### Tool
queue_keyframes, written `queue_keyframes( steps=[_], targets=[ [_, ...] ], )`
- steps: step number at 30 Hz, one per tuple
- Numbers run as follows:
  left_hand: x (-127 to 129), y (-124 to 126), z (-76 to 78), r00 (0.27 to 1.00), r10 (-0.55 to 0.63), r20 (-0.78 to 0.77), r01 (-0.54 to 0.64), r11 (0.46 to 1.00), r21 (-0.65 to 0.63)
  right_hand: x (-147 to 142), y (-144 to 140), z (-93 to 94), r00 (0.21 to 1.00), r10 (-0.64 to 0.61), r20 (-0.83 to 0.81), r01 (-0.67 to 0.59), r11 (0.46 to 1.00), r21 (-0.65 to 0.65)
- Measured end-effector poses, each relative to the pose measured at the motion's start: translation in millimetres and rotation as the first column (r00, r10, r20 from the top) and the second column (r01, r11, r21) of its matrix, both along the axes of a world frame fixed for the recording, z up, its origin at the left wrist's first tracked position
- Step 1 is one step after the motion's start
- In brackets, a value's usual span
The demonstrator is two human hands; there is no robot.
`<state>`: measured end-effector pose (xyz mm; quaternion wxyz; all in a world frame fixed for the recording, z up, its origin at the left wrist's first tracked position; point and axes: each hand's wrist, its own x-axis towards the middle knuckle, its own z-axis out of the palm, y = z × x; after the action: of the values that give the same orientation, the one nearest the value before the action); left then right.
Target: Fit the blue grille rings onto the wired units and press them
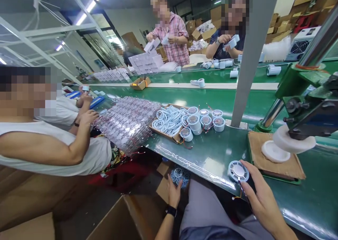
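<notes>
One round fan [238,171] lies flat at the near edge of the green tabletop [211,155], its thin wires trailing off the edge under the right hand [260,197], whose fingers curl narrow beside it, fingertips touching its rim. Below the edge, the left hand [173,193] reaches, fingers spread, toward a box of white rings [179,174]. Best to grip the rim and keep the wires slack, clear of the press [293,141] just beyond.

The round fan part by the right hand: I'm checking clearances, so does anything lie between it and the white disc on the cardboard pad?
Nothing visible does. The round fan part lies on bare green table, with the right hand touching it; the white disc on the cardboard pad sits just beyond.
</notes>
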<state>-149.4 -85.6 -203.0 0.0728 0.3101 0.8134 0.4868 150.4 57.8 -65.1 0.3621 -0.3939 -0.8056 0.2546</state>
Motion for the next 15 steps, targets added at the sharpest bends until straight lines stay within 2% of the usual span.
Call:
queue_keyframes(
  steps=[3,5,6,8,10,13,15],
  targets=[
    [-11,1,-2.6,0.985,0.142,-0.093,-0.137,0.989,0.059,0,1,-1.4,1.000,0.002,0.020,-0.002,0.999,0.038],
    [-19,7,10.9,0.963,0.218,-0.161,-0.197,0.971,0.137,-2,2,-3.3,0.999,-0.008,0.048,0.004,0.997,0.077],
    [-24,12,22.8,0.950,0.243,-0.195,-0.209,0.962,0.177,-3,3,-4.5,0.998,-0.012,0.067,0.005,0.995,0.104],
    [-39,28,55.9,0.928,0.256,-0.271,-0.193,0.952,0.238,-7,6,-7.0,0.995,-0.008,0.103,-0.009,0.986,0.165],
    [-60,51,97.6,0.911,0.215,-0.353,-0.130,0.960,0.247,-11,10,-9.2,0.993,0.003,0.118,-0.029,0.975,0.219],
    [-101,98,161.9,0.887,0.083,-0.455,-0.013,0.988,0.154,-11,15,-11.1,0.995,0.006,0.102,-0.034,0.962,0.272],
    [-127,130,197.2,0.866,-0.007,-0.499,0.048,0.996,0.069,-8,16,-11.6,0.996,0.004,0.090,-0.031,0.955,0.295]
  ],
)
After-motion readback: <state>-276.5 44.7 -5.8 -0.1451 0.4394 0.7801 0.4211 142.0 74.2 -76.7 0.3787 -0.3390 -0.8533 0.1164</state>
